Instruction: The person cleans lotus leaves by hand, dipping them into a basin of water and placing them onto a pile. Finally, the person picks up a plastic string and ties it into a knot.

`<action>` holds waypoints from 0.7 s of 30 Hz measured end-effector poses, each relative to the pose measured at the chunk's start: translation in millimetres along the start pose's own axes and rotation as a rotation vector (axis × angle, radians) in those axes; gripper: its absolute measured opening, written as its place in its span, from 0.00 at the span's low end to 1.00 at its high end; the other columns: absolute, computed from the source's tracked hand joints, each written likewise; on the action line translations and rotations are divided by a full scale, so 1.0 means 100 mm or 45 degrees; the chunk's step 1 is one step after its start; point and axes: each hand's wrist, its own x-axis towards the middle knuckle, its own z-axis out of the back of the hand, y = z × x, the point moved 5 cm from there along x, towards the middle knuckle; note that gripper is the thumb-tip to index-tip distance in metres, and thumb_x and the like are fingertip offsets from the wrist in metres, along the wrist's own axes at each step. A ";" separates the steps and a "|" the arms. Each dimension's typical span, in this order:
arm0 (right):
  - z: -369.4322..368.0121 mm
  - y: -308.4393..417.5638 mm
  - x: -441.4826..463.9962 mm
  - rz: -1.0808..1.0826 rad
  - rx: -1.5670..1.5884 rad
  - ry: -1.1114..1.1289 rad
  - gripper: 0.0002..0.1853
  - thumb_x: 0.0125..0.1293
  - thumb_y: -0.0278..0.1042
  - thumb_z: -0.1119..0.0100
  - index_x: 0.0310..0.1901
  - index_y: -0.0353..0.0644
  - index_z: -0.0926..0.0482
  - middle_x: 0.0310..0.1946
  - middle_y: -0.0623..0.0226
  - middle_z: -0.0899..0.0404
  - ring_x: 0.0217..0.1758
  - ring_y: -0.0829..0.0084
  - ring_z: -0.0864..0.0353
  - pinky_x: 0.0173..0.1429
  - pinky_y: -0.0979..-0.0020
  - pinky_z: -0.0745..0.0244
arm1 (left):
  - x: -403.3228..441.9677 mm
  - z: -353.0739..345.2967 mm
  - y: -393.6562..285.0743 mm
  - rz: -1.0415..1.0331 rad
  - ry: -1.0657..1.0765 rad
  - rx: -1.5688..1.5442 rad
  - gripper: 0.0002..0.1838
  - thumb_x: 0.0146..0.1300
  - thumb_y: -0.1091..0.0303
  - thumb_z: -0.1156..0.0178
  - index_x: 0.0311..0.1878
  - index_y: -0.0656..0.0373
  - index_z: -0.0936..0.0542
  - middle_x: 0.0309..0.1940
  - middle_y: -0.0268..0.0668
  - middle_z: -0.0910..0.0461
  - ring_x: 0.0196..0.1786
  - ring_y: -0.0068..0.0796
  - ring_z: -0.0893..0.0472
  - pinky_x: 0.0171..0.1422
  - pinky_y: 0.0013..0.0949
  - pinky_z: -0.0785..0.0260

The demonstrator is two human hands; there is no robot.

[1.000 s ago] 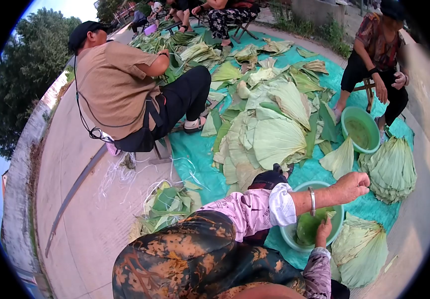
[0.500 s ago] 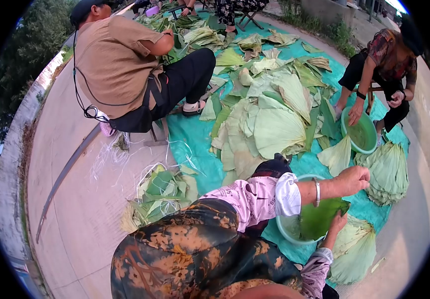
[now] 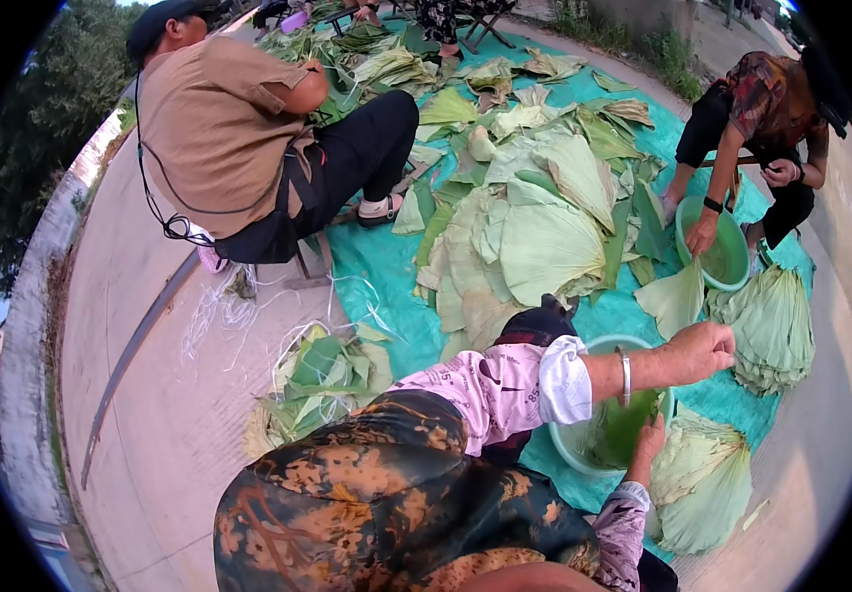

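Note:
My right hand (image 3: 649,441) grips the edge of a large green leaf (image 3: 627,430) that is tilted down into a pale basin (image 3: 566,446) of water. Across the basin reaches my left hand (image 3: 702,352), a silver bangle on its wrist. Its fingers are curled together, and whatever they may hold is hidden. Just beyond that hand lies a stack of folded leaves (image 3: 767,335). Another stack of folded, fan-shaped leaves (image 3: 704,483) rests beside my right hand.
A big pile of leaves (image 3: 549,242) covers much of the teal sheet (image 3: 386,331). At upper right a co-worker (image 3: 771,128) dips a hand in a green basin (image 3: 739,271). Another person (image 3: 228,128) sits at upper left. A tied leaf bundle (image 3: 322,380) lies near my body.
The green leaf has gone from broad side showing above the basin to lower and more edge-on in it. My right hand has shifted slightly left and up; my left hand is nearly still.

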 end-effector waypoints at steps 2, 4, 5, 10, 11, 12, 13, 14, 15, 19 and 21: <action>-0.18 -0.10 0.01 0.034 0.108 -0.004 0.13 0.61 0.33 0.50 0.45 0.39 0.25 0.34 0.51 0.22 0.37 0.51 0.24 0.42 0.61 0.30 | 0.01 0.01 -0.02 0.020 -0.002 -0.002 0.11 0.53 0.67 0.42 0.35 0.65 0.26 0.28 0.42 0.23 0.33 0.34 0.23 0.40 0.34 0.32; -0.23 -0.18 -0.01 0.002 0.174 0.000 0.13 0.60 0.29 0.49 0.46 0.39 0.25 0.37 0.51 0.22 0.39 0.52 0.23 0.44 0.62 0.30 | 0.05 0.03 0.00 0.039 0.012 -0.026 0.11 0.55 0.67 0.42 0.36 0.65 0.25 0.28 0.41 0.22 0.34 0.31 0.23 0.41 0.33 0.31; -0.20 -0.11 -0.05 0.051 0.152 -0.086 0.13 0.60 0.29 0.50 0.47 0.41 0.25 0.37 0.53 0.21 0.39 0.53 0.23 0.44 0.62 0.30 | 0.07 0.05 0.04 0.060 0.007 -0.037 0.11 0.56 0.67 0.42 0.36 0.66 0.25 0.29 0.40 0.22 0.35 0.28 0.23 0.41 0.31 0.31; -0.25 -0.22 -0.08 -0.029 0.065 -0.148 0.11 0.58 0.35 0.45 0.43 0.44 0.25 0.32 0.51 0.23 0.37 0.49 0.25 0.41 0.58 0.31 | 0.19 0.17 0.06 0.005 -0.072 -0.035 0.10 0.58 0.67 0.42 0.38 0.65 0.22 0.29 0.32 0.22 0.31 0.21 0.25 0.37 0.25 0.31; -0.26 -0.27 -0.05 -0.082 0.123 -0.133 0.11 0.58 0.35 0.45 0.42 0.44 0.25 0.32 0.51 0.23 0.37 0.50 0.25 0.42 0.58 0.31 | 0.23 0.21 0.04 0.018 -0.028 -0.117 0.10 0.60 0.66 0.44 0.37 0.64 0.23 0.27 0.32 0.23 0.27 0.22 0.26 0.32 0.26 0.32; -0.17 -0.17 -0.07 -0.101 0.156 -0.166 0.11 0.58 0.34 0.46 0.43 0.44 0.25 0.33 0.51 0.23 0.37 0.50 0.24 0.42 0.59 0.31 | 0.25 0.23 0.07 0.033 -0.040 -0.196 0.09 0.59 0.67 0.45 0.37 0.64 0.23 0.26 0.31 0.24 0.26 0.19 0.28 0.31 0.24 0.34; -0.17 -0.24 -0.02 -0.120 0.204 -0.164 0.13 0.58 0.34 0.45 0.45 0.46 0.25 0.34 0.51 0.22 0.38 0.51 0.24 0.43 0.60 0.30 | 0.27 0.25 0.09 0.042 -0.064 -0.259 0.08 0.59 0.69 0.45 0.37 0.63 0.23 0.26 0.30 0.25 0.25 0.17 0.30 0.30 0.22 0.36; -0.12 -0.26 0.00 -0.113 0.211 -0.228 0.14 0.58 0.35 0.45 0.47 0.46 0.25 0.36 0.51 0.22 0.40 0.51 0.23 0.44 0.61 0.30 | 0.27 0.26 0.06 0.046 -0.064 -0.253 0.08 0.59 0.68 0.45 0.37 0.64 0.23 0.26 0.30 0.25 0.25 0.17 0.30 0.31 0.22 0.36; -0.06 -0.26 0.00 -0.168 0.234 -0.217 0.14 0.58 0.34 0.45 0.47 0.45 0.25 0.36 0.52 0.22 0.40 0.52 0.23 0.44 0.62 0.30 | 0.26 0.28 0.02 0.048 -0.072 -0.241 0.09 0.59 0.68 0.45 0.37 0.64 0.23 0.26 0.30 0.24 0.25 0.17 0.30 0.31 0.22 0.36; 0.12 -0.26 0.04 -0.244 0.441 -0.260 0.13 0.57 0.33 0.44 0.44 0.43 0.23 0.34 0.55 0.20 0.38 0.60 0.21 0.44 0.67 0.29 | 0.25 0.32 0.02 0.067 -0.062 -0.282 0.09 0.58 0.68 0.44 0.37 0.65 0.23 0.26 0.30 0.24 0.26 0.18 0.29 0.32 0.22 0.35; 0.24 -0.18 0.03 -0.245 0.496 -0.274 0.13 0.56 0.33 0.43 0.44 0.43 0.23 0.33 0.57 0.19 0.37 0.62 0.20 0.43 0.68 0.29 | 0.22 0.32 -0.02 0.066 -0.082 -0.256 0.10 0.58 0.67 0.44 0.37 0.65 0.23 0.26 0.31 0.24 0.26 0.18 0.28 0.32 0.23 0.35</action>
